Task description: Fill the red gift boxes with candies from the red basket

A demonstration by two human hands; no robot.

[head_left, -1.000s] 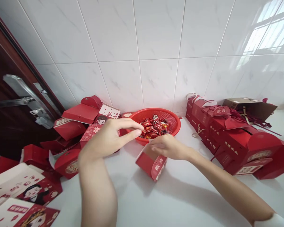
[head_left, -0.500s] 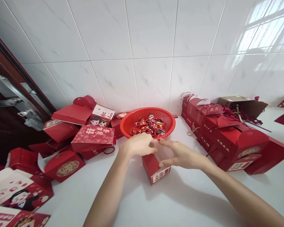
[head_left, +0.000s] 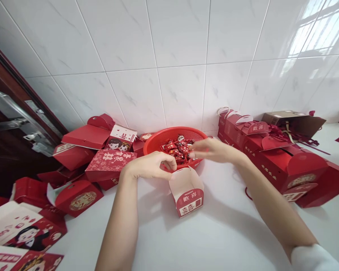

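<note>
A small red candy box [head_left: 188, 205] with a pale inside stands upright on the white table, its top open and its front flap raised. My left hand [head_left: 149, 165] is at the box's back left corner, fingers curved and a gap between thumb and forefinger. Its thumb tip is at the box's rim; whether it presses on it I cannot tell. Behind the box is a red plastic basket [head_left: 155, 143] with wrapped candies [head_left: 176, 150] inside. My right hand [head_left: 210, 149] reaches over the basket's right side with fingers stretched out, close to the candies.
To the left lies a pile of red boxes [head_left: 86, 131], with patterned cartons [head_left: 25, 229] nearer the front. A row of closed red boxes [head_left: 260, 150] runs along the right, before a brown carton [head_left: 305, 124]. White tiles [head_left: 180, 94] rise behind; a door [head_left: 5, 150] is at far left.
My right hand has left the box and moved up over the basket. My left hand has shifted slightly left. The box's front flap now stands up and its opening shows.
</note>
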